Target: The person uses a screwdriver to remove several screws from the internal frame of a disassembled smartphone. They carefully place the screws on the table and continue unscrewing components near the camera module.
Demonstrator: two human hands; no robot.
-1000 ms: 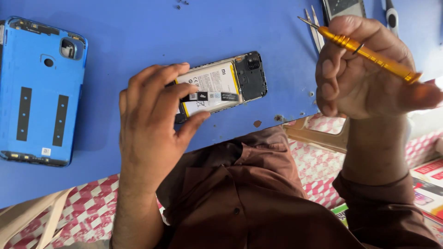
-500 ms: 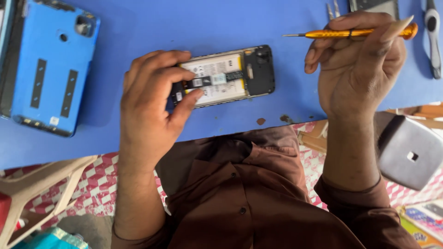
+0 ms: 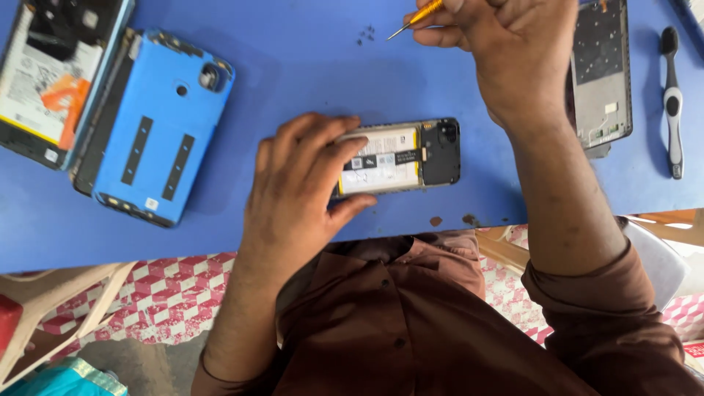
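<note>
**Opened phone pinned flat, screwdriver held beyond it**

Brown shirt [image 3: 411,330] fills the near edge of the view, against the front lip of the blue tabletop [image 3: 308,66]. Just past that lip lies the opened phone [image 3: 400,158], back cover off, flat on the tabletop. The left hand [image 3: 297,198] rests over its left end, fingers [image 3: 323,147] spread and pressed down on the body, thumb at the near edge: clamped on it. By my judgement the unit is light, thin and stiff, with its exposed parts fragile; hold it by the side rails, not by the battery face or the black camera block at the right end. A white rectangular battery label [image 3: 378,161] with small black printed squares covers the middle, crossed by a black strip.

To the left sits a blue back cover [image 3: 158,125], inner face up, bearing two black strips and a small white sticker near its corner. Beyond it is a second opened phone [image 3: 51,77] with a white and orange label.

Farther off, the right hand [image 3: 506,44] has its fingers closed around a yellow-handled screwdriver [image 3: 418,16], tip near tiny loose screws [image 3: 365,34]. A grey phone frame [image 3: 600,73] and a brush [image 3: 671,95] lie to the right.
</note>
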